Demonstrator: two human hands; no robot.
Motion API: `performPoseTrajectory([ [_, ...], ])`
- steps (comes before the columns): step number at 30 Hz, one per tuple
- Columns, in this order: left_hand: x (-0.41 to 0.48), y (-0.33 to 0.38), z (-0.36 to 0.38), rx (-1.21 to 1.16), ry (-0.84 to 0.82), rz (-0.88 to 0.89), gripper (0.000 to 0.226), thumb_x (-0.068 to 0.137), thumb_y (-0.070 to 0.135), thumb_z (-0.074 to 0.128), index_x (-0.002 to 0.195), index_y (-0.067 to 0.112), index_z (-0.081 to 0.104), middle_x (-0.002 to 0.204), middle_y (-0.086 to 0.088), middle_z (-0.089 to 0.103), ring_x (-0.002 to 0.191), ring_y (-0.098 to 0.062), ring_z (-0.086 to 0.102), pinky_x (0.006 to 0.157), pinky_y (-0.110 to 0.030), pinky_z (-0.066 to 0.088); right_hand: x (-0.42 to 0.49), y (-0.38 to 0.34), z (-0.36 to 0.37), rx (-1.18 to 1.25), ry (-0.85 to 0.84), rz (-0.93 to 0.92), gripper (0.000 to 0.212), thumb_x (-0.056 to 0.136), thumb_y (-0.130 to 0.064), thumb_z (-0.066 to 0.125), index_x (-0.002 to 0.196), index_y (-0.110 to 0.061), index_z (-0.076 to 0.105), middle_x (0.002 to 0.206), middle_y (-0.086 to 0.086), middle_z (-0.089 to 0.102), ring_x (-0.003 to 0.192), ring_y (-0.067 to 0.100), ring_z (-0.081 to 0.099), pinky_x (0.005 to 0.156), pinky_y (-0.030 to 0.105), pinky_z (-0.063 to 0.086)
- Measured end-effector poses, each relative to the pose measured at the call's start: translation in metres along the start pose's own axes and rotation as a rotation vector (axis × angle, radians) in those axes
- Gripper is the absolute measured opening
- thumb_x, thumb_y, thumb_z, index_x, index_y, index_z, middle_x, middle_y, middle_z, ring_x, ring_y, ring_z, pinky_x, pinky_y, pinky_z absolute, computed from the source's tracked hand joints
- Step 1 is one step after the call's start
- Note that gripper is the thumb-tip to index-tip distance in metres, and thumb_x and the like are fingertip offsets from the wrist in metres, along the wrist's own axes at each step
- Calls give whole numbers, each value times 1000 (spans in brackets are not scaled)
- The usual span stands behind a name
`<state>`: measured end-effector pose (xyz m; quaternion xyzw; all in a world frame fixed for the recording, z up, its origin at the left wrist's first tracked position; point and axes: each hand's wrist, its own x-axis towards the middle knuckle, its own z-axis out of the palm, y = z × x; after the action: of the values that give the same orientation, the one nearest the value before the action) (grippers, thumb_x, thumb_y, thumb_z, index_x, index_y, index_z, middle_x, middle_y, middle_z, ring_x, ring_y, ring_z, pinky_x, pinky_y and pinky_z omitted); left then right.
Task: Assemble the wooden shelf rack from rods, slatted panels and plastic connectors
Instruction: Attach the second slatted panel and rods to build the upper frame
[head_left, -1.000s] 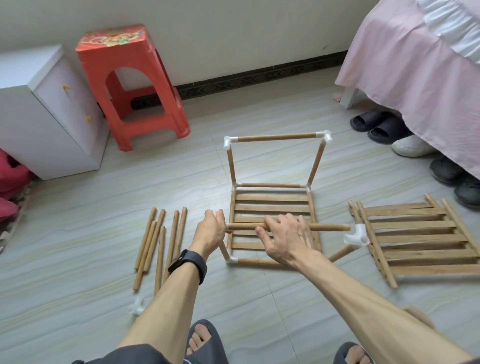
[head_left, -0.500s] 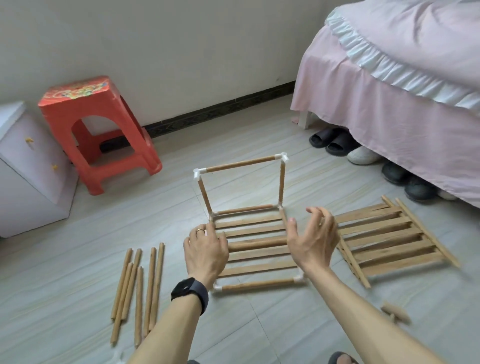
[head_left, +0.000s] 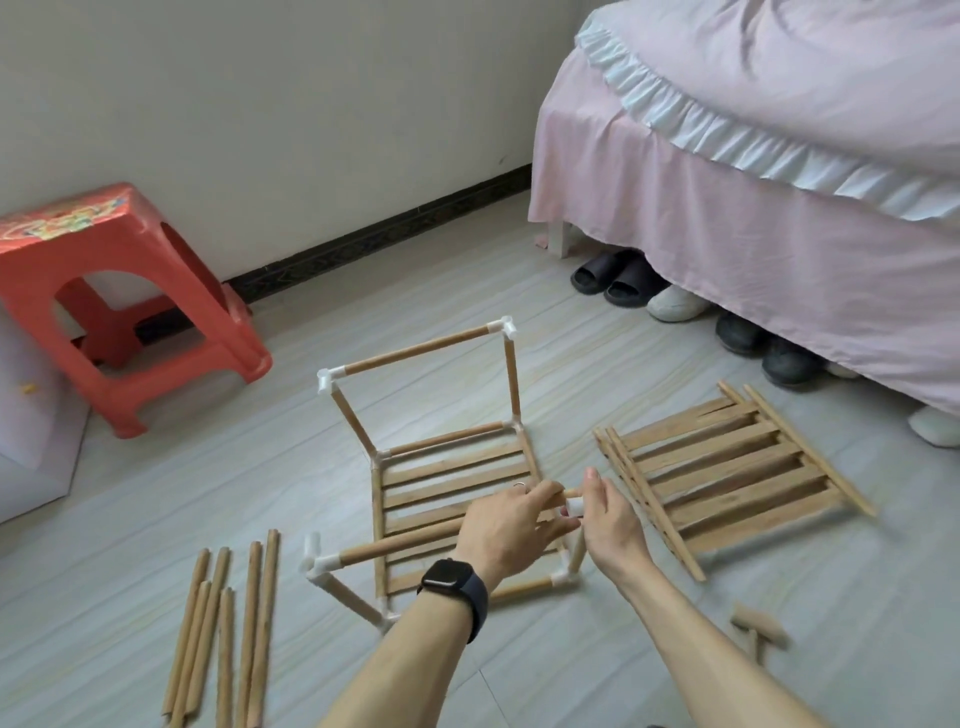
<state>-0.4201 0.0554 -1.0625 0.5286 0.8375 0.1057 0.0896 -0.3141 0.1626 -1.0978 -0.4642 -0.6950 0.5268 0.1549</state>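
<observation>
Head view | left hand (head_left: 511, 530) grips round wooden rod (head_left: 400, 543) above the half-built wooden frame (head_left: 447, 483) | right hand (head_left: 605, 514) pinches white plastic connector (head_left: 573, 505) at its tip | risk: skewed push jams, pops far white corner connector (head_left: 317, 564).

Head view, downward, near floor (head_left: 156, 493)

Bare forearms, no sleeves; the left wrist wore a dark smartwatch (head_left: 451, 581) on a dark band (head_left: 475, 603), plus a finger ring (head_left: 519, 485).
</observation>
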Motion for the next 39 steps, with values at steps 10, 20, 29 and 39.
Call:
performPoseTrajectory([
  [10, -6, -6, -7, 69, 96, 20, 49, 95, 72, 25, 100, 30, 49, 83, 9, 64, 72, -18, 61, 53, -31, 36, 1, 1, -3, 50, -46, 1, 66, 105, -57, 22, 125, -8, 62, 119, 8, 69, 119, 25, 59, 94, 31, 40],
  [20, -16, -17, -7, 112, 27, -63, 33, 102, 56, 40, 93, 24, 46, 81, 10, 56, 68, -16, 56, 58, -35, 49, -1, -1, -2, 84, -56, 25, 69, 105, -59, 20, 125, -7, 62, 110, 2, 72, 115, 21, 60, 95, 33, 41],
  [29, -38, -36, -8, 211, 32, -25, 40, 102, 60, 29, 90, 22, 37, 77, 9, 49, 61, -17, 45, 54, -36, 45, 1, -1, -1, 45, -11, 8, 72, 104, -60, 20, 127, -4, 59, 122, 15, 65, 118, 30, 58, 100, 40, 45],
  [39, -38, -33, -6, 266, -3, -8, 41, 102, 60, 26, 92, 22, 35, 78, 7, 51, 64, -22, 56, 50, -36, 40, -2, 5, -3, 60, -29, 13, 69, 104, -60, 21, 119, -6, 62, 111, 10, 64, 111, 26, 58, 87, 31, 38],
])
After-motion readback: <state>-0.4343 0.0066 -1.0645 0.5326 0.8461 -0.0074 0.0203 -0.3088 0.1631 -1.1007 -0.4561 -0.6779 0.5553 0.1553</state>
